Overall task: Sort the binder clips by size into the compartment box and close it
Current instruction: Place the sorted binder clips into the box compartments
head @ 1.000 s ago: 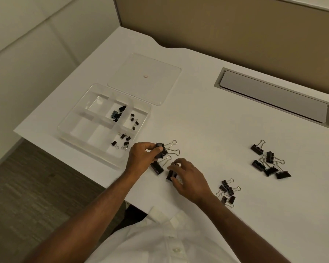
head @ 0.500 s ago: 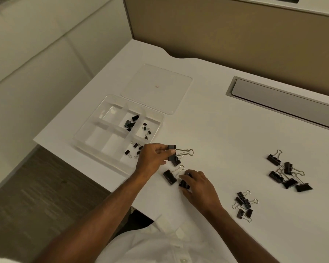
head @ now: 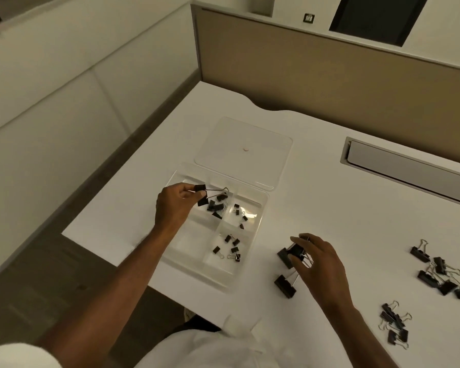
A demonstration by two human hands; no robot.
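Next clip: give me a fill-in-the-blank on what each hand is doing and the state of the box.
1. The left hand holds a binder clip above the ____.
2. The clear lid lies flat on the ____ beyond the box.
3. The right hand rests on clips lying on the desk, to the ____ of the box.

Missing words: compartment box; desk; right

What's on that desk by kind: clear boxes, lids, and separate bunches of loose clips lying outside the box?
Compartment box: 1
Lid: 1
Bunches of loose binder clips: 3 (middle bunch, far-right bunch, near-right bunch)
Total: 5
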